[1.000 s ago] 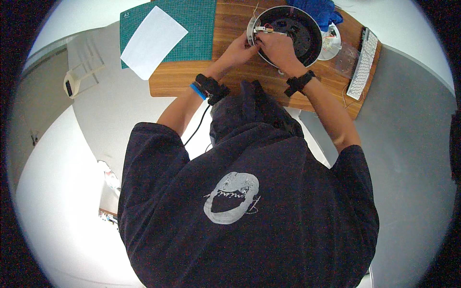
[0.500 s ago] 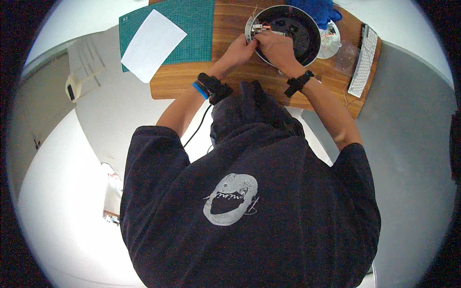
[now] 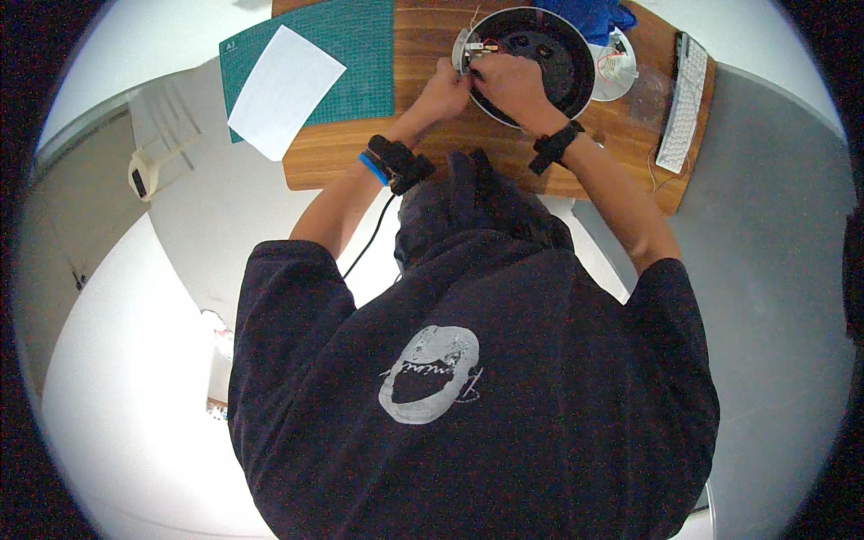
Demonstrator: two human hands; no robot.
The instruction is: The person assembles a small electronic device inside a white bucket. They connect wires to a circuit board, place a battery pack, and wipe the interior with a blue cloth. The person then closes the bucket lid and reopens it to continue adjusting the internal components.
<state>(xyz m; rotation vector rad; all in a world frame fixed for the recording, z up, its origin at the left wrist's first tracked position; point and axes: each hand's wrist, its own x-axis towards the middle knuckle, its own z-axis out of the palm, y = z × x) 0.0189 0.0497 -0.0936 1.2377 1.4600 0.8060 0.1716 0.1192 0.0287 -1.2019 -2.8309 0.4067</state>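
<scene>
A round black dish-shaped housing (image 3: 560, 74) with a pale rim lies at the table's far edge. Small white connectors and thin wires (image 3: 480, 49) sit inside its left side. My left hand (image 3: 446, 94) is closed at the left rim, its fingertips meeting those of the other hand. Reaching over the near left part of the housing, my right hand (image 3: 511, 85) has its fingers bent and pinched together just below the connectors. Whatever the fingertips hold is too small and covered to make out.
To the right of the housing are a white disc with wires (image 3: 616, 83), a blue cloth (image 3: 583, 18), crumpled clear plastic (image 3: 650, 97) and a white keyboard (image 3: 682, 106). A green cutting mat (image 3: 364, 67) with white paper (image 3: 286, 94) covers the left of the wooden table (image 3: 418, 36).
The housing and both hands sit slightly further left in the view, as does the disc. My fingers remain together at the left rim, with the right hand's knuckles shifted a little.
</scene>
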